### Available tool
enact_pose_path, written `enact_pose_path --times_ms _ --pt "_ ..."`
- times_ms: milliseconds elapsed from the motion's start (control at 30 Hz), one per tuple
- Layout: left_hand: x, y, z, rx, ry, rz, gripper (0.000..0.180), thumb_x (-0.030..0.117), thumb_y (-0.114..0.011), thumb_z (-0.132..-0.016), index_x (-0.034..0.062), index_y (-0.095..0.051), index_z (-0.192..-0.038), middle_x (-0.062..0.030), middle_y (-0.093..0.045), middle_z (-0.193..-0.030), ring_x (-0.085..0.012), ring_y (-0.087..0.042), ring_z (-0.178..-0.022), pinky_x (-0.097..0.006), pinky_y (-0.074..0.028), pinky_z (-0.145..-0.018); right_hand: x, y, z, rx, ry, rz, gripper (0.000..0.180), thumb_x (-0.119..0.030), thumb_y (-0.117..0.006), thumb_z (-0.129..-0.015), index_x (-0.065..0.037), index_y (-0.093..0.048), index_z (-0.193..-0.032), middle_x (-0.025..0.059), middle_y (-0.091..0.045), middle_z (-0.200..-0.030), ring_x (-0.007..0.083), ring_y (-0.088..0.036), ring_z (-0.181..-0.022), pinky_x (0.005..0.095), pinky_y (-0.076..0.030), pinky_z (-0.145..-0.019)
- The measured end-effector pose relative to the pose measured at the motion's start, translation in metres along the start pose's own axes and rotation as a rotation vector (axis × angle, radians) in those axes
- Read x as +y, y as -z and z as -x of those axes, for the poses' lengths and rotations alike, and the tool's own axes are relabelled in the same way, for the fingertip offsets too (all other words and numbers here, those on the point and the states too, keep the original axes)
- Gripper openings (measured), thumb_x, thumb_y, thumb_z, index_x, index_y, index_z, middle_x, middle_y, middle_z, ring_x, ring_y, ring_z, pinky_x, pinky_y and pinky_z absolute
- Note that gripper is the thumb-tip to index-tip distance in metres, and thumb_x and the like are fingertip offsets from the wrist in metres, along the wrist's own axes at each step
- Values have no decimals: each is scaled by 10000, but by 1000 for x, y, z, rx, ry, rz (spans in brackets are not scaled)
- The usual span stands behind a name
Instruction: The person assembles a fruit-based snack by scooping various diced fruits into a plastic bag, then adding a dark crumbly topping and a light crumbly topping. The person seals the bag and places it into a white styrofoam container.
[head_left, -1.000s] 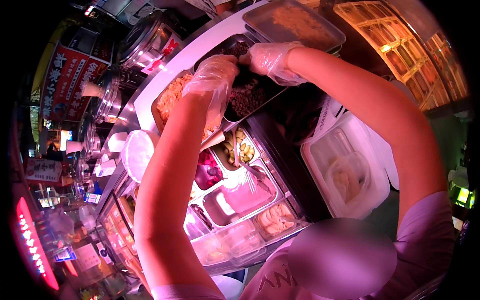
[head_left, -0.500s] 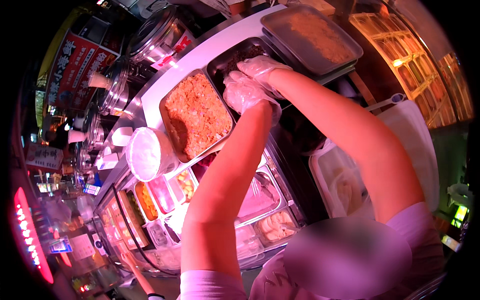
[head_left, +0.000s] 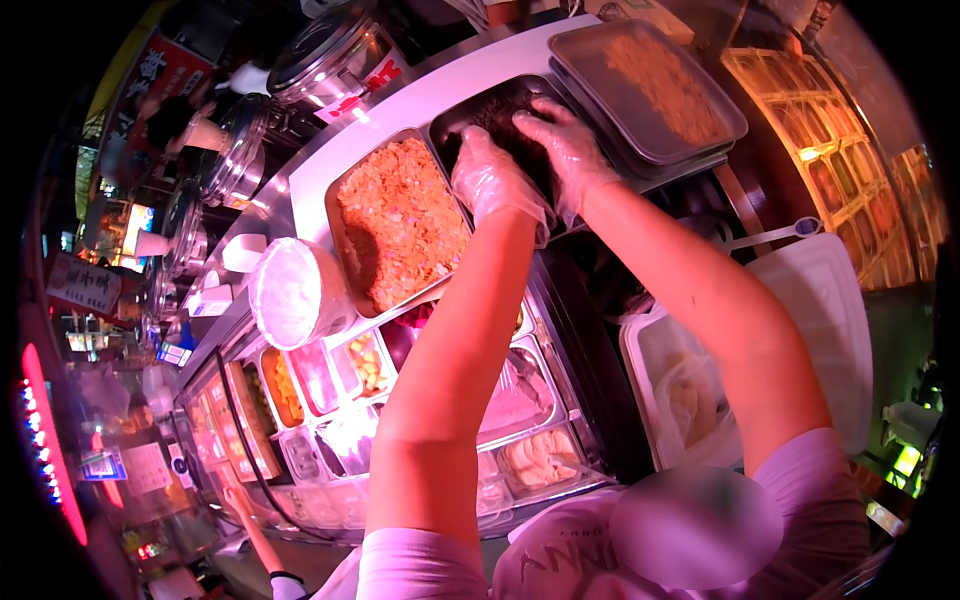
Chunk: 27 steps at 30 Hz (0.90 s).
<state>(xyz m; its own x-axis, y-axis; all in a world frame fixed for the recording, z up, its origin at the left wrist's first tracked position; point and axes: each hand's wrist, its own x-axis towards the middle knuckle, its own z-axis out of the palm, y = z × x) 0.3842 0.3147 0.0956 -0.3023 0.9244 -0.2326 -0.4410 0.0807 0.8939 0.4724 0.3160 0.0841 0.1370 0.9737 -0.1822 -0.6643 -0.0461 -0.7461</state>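
Both my hands wear clear, loose plastic gloves and reach into a deep metal tray (head_left: 440,128) of dark, crumbly food (head_left: 512,118). On the tray's left side, my left hand (head_left: 488,172) is open, its fingers loosely curved down at the food. My right hand (head_left: 572,150) is on the other side, open, with fingers spread and tips touching the dark crumbs. Dark food shows in the gap between the two hands. Directly left of this tray stands another metal tray (head_left: 333,200) filled with orange-brown crumbly food (head_left: 400,215).
A shallow tray with orange crumbs (head_left: 665,90) sits at the right. A white-lined tub (head_left: 300,295) stands left, above a counter of small food pans (head_left: 370,365). White plastic bins (head_left: 810,330) lie right. Glass-lidded pots (head_left: 325,60) line the far left. Another person's arm (head_left: 255,530) shows lower left.
My hands were close together over the dark food and have moved apart, the right one to the right with its fingers spreading. The view has shifted slightly.
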Motion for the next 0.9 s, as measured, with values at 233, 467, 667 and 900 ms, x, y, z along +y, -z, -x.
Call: enact_pose_path --times_ms 233,467,667,900 --pt "14 8 -24 -119 47 384 505 439 -538 -1001 -12 -659 -1194 -110 -675 -1113 -260 -629 -984 -399 -497 -936 -26 -20 22 -104 -169 108 478 -394 -690 -918 -71 -654 -1269 71 -668 -1240 199 -578 -1104 375 -451 -972" --pt "13 14 1 -257 -285 -92 399 293 -653 -980 7 -633 -1257 -82 -663 -1091 -209 -614 -979 -344 -504 -900 -27 7 -3 -25 -120 381 428 -413 -645 -921 -39 -736 -1106 63 -706 -1005 173 -571 -858 345 -453 -776" --pt "-20 24 21 42 -245 -212 359 334 -505 -1050 41 -609 -1228 -127 -628 -1003 -212 -589 -908 -383 -523 -831 -25 1 8 61 46 705 490 -458 -619 -945 -8 -732 -1101 102 -717 -1038 199 -659 -902 310 -508 -824" --pt "-7 0 22 53 -356 -663 379 360 -452 -1058 52 -670 -1095 -99 -682 -1007 -239 -632 -896 -403 -520 -819 -1 -5 8 -82 72 583 507 -444 -679 -930 43 -729 -1063 147 -735 -913 224 -674 -847 353 -516 -819"
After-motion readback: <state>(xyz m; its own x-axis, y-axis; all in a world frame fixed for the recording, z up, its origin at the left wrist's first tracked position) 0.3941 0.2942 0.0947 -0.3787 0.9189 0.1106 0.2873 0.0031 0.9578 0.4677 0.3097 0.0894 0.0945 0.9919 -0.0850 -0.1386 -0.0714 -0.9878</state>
